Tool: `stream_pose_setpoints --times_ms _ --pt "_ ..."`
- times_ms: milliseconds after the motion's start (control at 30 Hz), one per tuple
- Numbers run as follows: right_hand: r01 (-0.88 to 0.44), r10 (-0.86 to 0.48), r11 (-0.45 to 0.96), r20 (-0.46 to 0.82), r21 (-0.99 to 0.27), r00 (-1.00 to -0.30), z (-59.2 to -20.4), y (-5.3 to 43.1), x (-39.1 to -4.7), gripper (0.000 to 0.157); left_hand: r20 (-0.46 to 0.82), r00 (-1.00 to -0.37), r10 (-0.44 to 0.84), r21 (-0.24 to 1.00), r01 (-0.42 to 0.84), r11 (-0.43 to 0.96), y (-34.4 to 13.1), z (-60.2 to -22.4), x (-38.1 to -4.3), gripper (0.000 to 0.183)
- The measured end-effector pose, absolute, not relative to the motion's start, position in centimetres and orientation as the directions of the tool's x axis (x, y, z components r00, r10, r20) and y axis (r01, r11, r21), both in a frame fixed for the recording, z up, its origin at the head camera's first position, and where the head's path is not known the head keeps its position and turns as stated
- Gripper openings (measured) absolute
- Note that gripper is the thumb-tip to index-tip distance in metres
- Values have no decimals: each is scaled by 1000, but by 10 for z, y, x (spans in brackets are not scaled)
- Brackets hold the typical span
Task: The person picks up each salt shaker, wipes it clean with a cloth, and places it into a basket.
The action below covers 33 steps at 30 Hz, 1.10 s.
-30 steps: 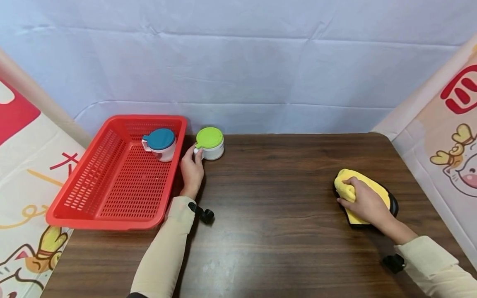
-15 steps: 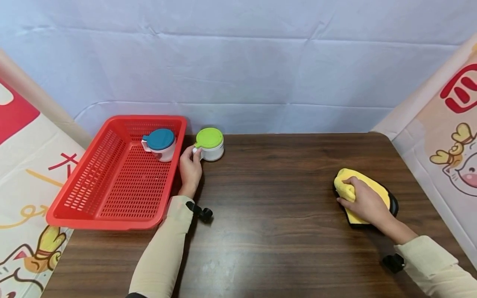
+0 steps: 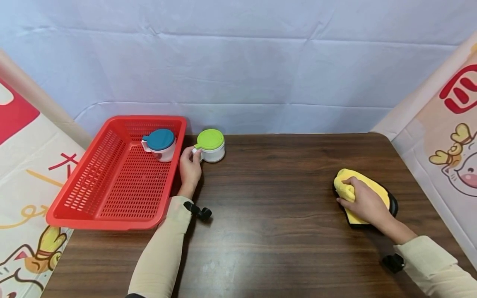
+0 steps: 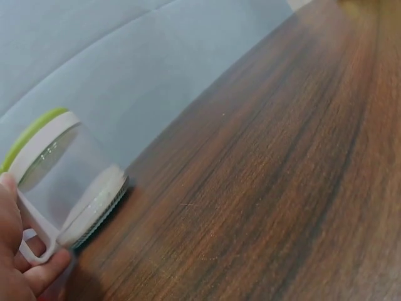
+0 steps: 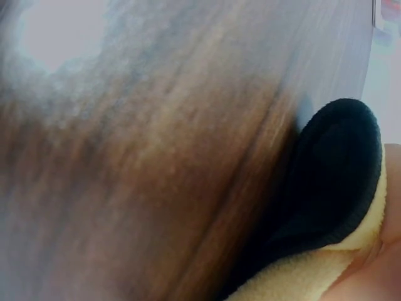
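Observation:
In the head view my left hand pinches the handle of a seasoning jar with a green lid, just right of the red basket. The left wrist view shows fingers around the white handle and pale contents low in the clear body. Whether its base touches the table is hard to tell. Far to the right, my right hand grips a bunched part of a yellow cloth with black edging, which lies on the table. Its dark edge shows in the right wrist view.
A red perforated basket stands on the left of the brown wooden table. Inside its back right corner is a similar jar with a blue lid. Pale cloth hangs behind, with printed panels at both sides.
The green-lidded jar has shifted very slightly toward me and to the right. My left hand has shifted slightly leftward. My right hand and the yellow cloth stay put.

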State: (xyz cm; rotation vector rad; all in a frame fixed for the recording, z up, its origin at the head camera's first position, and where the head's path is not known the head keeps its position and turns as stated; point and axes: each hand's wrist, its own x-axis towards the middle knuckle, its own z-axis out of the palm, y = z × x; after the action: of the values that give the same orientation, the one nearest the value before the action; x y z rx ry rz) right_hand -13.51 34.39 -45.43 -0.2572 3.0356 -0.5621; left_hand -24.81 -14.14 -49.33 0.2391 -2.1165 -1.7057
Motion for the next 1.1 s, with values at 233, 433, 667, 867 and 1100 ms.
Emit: stream_pose_setpoints --times_ms 233,433,667,867,1100 --pt "-161 -175 918 -5 -362 -985 -454 345 -135 65 181 -902 -392 971 100 218 -141 -493 -248 16" --pt "-162 -175 919 -4 -359 -984 -454 344 -137 66 174 -903 -392 971 90 224 -143 -494 -249 18" --pt "-146 -165 924 -22 -352 -986 -454 344 -138 66 204 -893 -400 963 110 245 -145 -499 -248 19" --pt "-144 -163 924 -23 -355 -986 -454 343 -136 65 182 -898 -400 974 110 196 -145 -500 -248 19" --pt "-141 -162 923 -28 -357 -986 -456 344 -136 65 125 -905 -407 989 79 128 -145 -501 -247 14"
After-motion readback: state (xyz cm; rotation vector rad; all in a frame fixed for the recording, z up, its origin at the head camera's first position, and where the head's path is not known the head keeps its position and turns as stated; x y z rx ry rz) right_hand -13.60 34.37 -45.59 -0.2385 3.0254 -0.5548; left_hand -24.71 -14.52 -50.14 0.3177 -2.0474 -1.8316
